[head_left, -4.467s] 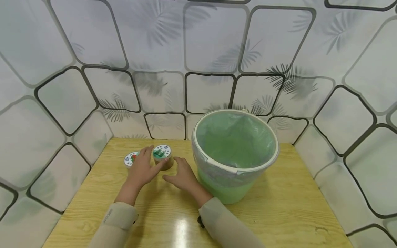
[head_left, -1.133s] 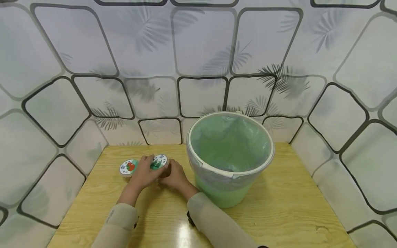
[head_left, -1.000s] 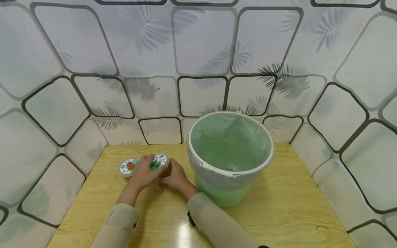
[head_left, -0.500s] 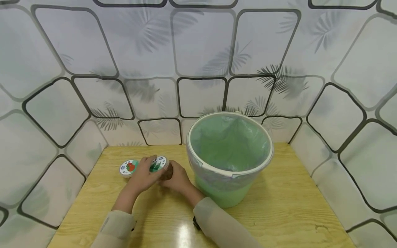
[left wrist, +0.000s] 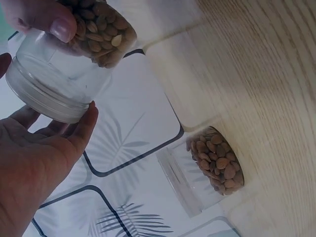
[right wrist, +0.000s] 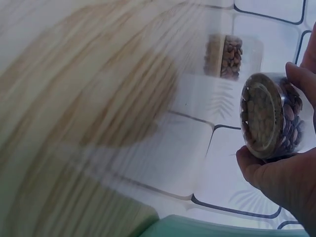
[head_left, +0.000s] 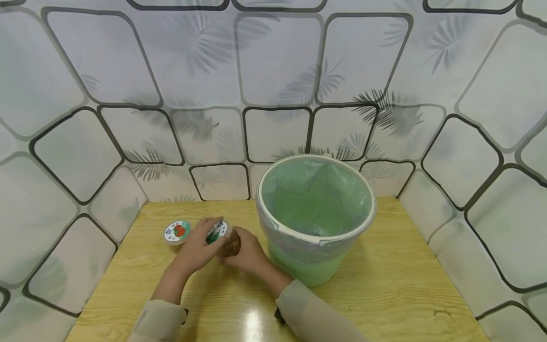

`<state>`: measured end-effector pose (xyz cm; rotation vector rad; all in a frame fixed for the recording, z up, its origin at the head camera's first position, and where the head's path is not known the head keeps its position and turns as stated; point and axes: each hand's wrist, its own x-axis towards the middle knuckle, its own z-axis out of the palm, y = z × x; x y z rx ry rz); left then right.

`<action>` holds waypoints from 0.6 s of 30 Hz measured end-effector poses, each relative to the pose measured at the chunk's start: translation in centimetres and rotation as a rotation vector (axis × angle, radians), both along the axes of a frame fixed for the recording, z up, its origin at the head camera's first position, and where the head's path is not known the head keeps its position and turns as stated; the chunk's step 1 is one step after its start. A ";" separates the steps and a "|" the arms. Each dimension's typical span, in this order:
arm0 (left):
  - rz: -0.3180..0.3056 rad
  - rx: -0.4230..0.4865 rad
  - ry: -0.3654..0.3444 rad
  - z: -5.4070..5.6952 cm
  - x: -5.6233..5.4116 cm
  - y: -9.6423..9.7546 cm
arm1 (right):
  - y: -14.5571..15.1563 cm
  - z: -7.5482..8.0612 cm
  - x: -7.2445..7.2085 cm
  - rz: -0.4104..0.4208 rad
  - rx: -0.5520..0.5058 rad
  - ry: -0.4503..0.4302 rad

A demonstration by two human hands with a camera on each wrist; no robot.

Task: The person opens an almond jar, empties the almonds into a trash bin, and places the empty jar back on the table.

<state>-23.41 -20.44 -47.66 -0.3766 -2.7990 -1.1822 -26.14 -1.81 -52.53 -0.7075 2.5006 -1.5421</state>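
Both hands hold a clear jar of almonds (head_left: pixel 232 244) with a white and green lid, tilted so that its lid leans left. My left hand (head_left: pixel 194 248) grips the lid end; in the left wrist view its fingers curl around the lid's rim (left wrist: pixel 47 98). My right hand (head_left: pixel 252 255) wraps the body near the base, and the jar's round bottom (right wrist: pixel 261 116) faces the right wrist camera, raised off the table. The lid appears to be on the jar. A second jar of almonds (head_left: pixel 177 232), its lid picturing a red fruit, stands upright left of my left hand.
A green bin (head_left: pixel 309 268) with a pale rim and a clear plastic liner stands right of my right hand. Beneath everything is a wood-grain table (head_left: pixel 384 299), with patterned walls (head_left: pixel 278 133) at its back and sides.
My right hand has come from beside the jar to grip its body. Over the last second the jar has tilted further, showing more of its nuts. The second jar stays put.
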 end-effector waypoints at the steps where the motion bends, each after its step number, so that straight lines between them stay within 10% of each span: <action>1: -0.005 0.003 0.001 0.0 0.1 0.0 | 0.1 0.0 0.0 0.007 0.011 0.007; 18: -0.074 0.027 0.001 0.8 2.1 0.3 | 2.1 1.0 2.3 0.038 0.060 0.070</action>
